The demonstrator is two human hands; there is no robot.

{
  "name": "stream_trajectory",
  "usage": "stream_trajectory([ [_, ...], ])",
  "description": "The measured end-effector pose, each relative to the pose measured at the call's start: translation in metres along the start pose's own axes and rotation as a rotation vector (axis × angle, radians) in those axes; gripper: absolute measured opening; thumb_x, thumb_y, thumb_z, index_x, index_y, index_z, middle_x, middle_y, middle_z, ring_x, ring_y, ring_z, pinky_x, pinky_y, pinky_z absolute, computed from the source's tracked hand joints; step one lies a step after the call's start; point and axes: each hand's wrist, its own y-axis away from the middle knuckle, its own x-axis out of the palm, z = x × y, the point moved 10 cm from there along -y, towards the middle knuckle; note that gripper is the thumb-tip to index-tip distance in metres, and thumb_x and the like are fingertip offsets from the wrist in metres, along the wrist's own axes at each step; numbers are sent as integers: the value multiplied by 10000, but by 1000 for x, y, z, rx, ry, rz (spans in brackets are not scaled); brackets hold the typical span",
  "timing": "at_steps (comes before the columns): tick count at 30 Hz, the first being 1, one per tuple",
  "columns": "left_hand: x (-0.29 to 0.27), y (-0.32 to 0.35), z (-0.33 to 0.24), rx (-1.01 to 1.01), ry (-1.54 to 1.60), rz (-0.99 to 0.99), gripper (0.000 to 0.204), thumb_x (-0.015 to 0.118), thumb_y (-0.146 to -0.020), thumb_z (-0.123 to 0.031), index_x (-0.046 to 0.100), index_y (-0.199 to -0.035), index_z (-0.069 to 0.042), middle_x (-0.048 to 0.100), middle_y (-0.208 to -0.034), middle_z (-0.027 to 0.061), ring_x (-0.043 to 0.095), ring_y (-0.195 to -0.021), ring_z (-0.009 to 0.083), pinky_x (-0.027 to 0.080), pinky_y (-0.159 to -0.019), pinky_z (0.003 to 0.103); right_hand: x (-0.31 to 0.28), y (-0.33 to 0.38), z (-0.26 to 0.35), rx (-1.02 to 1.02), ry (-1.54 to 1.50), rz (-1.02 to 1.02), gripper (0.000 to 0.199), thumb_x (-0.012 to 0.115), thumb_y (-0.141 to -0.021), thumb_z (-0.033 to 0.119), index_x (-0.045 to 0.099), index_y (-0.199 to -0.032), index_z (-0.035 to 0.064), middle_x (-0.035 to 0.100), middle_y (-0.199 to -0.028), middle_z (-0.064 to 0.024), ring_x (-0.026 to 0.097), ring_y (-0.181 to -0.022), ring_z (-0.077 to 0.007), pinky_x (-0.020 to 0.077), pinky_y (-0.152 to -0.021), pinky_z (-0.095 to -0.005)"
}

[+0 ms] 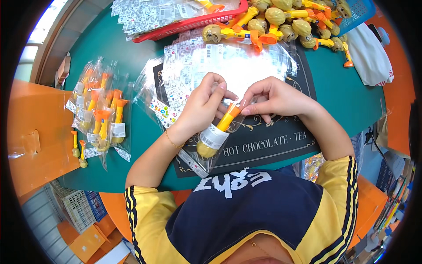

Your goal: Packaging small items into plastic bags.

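A clear plastic bag (232, 134) lies slanted in front of me, holding a toy (227, 121) with a yellow handle, an orange end and a gold round head. A white label (212, 137) wraps the bag near the gold head. My left hand (206, 101) is closed at the bag's upper end, its fingertips partly hidden behind the orange part. On the other side, my right hand (272, 97) pinches the bag's edge between thumb and fingers beside the toy's orange end. Both hands are above a black printed placemat (263, 154).
Flat bags with printed labels (211, 61) spread beyond my hands. Bagged toys (100, 110) are piled at left, near two small loose ones. A red basket (189, 22) of packaging and a heap of loose toys (281, 26) by a blue basket (358, 15) stand at the far side.
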Motion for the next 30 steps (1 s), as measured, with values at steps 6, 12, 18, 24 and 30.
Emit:
stream_trajectory([
  [6, 5, 7, -20, 349, -317, -55, 148, 412, -1014, -200, 429, -1062, -61, 677, -916, 130, 663, -658, 129, 502, -537, 242, 20, -2, -4, 6, -61, 86, 271, 629, -914, 124, 628, -1162, 14, 701, -896, -70, 542, -479, -55, 424, -449, -170],
  [12, 3, 7, -12, 99, -199, -48, 148, 419, -1013, -205, 428, -1051, -63, 685, -919, 120, 631, -636, 103, 492, -533, 240, 4, 4, -8, 112, -205, 102, 368, 465, -976, 275, 580, -1243, 49, 705, -979, -156, 591, -432, -120, 450, -424, -178],
  [18, 8, 4, -8, 113, -57, -8, 150, 426, -1013, -208, 429, -1052, -63, 681, -913, 112, 603, -609, 92, 478, -520, 231, 5, 0, -10, 61, -83, 144, 289, 539, -930, 98, 624, -1200, 42, 714, -884, -125, 516, -399, -51, 393, -368, -161],
  [24, 11, 4, -3, 111, -130, 7, 148, 438, -1009, -202, 447, -1050, -61, 682, -857, 103, 594, -602, 92, 460, -522, 234, 4, 0, -3, 37, 90, 35, 303, 721, -829, 106, 691, -1129, 76, 687, -688, -25, 452, -409, 0, 310, -358, -151],
  [30, 15, 9, -20, 377, -169, -27, 150, 449, -1001, -191, 449, -1051, -50, 681, -819, 100, 622, -623, 121, 476, -545, 257, 7, 0, 2, -76, 169, -30, 207, 747, -814, 143, 734, -996, 44, 689, -688, -27, 576, -551, -28, 393, -441, -188],
])
